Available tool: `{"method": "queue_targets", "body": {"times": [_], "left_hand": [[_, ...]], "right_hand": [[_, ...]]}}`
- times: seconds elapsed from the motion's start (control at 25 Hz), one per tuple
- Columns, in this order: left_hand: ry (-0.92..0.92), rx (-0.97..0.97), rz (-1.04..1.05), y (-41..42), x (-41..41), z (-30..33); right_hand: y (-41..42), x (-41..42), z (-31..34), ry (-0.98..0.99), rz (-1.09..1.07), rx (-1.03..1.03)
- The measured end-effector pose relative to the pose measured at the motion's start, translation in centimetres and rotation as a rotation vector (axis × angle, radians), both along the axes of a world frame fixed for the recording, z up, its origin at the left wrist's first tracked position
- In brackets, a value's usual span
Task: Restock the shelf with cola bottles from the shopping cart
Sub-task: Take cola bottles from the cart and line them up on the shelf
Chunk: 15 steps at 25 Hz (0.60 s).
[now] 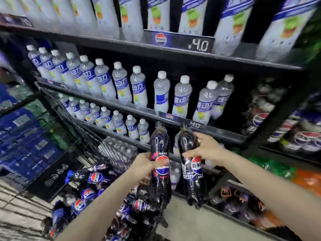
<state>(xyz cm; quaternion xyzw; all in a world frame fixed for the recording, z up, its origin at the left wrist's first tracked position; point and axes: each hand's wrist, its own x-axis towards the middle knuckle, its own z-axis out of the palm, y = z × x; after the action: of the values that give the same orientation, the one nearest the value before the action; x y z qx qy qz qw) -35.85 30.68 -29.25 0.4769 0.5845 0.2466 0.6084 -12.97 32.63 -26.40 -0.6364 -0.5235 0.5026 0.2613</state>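
Holding two upright cola bottles side by side before the shelf (173, 54), we wrap our left hand (144, 165) around the left bottle (160, 164) and our right hand (206, 148) around the right bottle (192, 171), above the cart (83, 136).

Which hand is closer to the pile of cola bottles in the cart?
Left. The left hand holds a bottle just above the pile of cola bottles; the right hand is farther right, by the shelf.

White-capped drink bottles (140, 87) in rows
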Motion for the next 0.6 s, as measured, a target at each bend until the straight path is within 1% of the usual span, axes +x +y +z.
{"method": "queue_targets", "body": {"times": [0.24,0.4,0.6], "left_hand": [[-0.008,0.038,-0.267,-1.1,11.1,1.7],[0.012,0.053,-0.457,-3.9,18.6,2.6],[0.017,0.079,-0.597,-9.2,28.8,3.4]], "right_hand": [[-7.7,10.9,2.0,0.052,-0.24,-0.022],[-13.8,17.8,3.1,0.057,-0.349,-0.031],[-21.8,26.8,5.0,0.038,-0.464,0.006]]}}
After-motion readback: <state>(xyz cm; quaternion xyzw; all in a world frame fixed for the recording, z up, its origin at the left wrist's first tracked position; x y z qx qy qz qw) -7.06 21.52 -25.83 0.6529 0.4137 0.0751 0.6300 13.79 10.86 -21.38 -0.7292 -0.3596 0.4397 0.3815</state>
